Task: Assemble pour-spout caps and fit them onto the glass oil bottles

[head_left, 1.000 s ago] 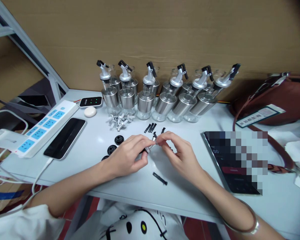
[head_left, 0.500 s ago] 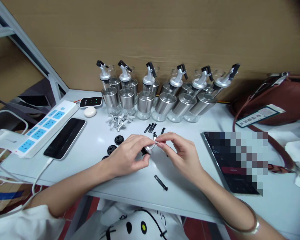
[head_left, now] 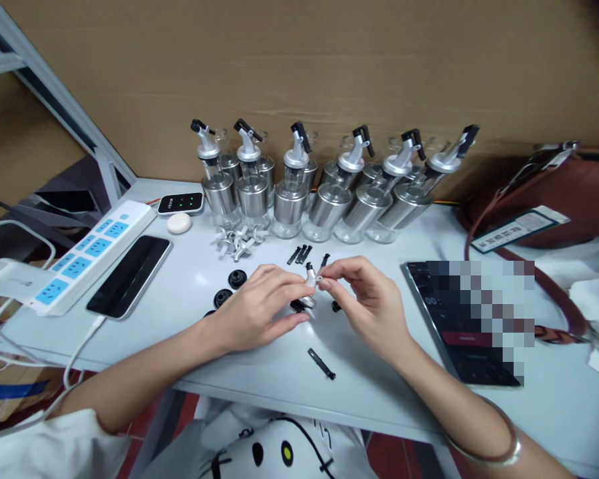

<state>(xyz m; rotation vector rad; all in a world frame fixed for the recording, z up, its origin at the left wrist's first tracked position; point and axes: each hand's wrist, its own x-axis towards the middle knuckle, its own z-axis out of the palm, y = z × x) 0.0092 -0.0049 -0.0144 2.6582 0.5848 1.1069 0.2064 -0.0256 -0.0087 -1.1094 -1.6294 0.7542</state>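
Between my hands, above the table, is a silver pour spout with a black tip and a black part at its base. My left hand grips it from the left, fingers on the body and thumb near the base. From the right, thumb and forefinger of my right hand pinch a small silver tab at its side. A black lever strip lies in front of my hands. Behind them are more black lever strips. Black round stoppers sit beside my left hand, one partly hidden. A small black piece shows by my right fingers.
Glass-and-steel bottles with pourers stand along the back, near a pile of silver spout parts. Leftward are a phone, a power strip and a white round case. A tablet and brown bag lie right.
The spout has turned more upright and shifted slightly right, showing more of its body. My left fingers have loosened and extended a little; my right fingers have moved slightly right with the tab.
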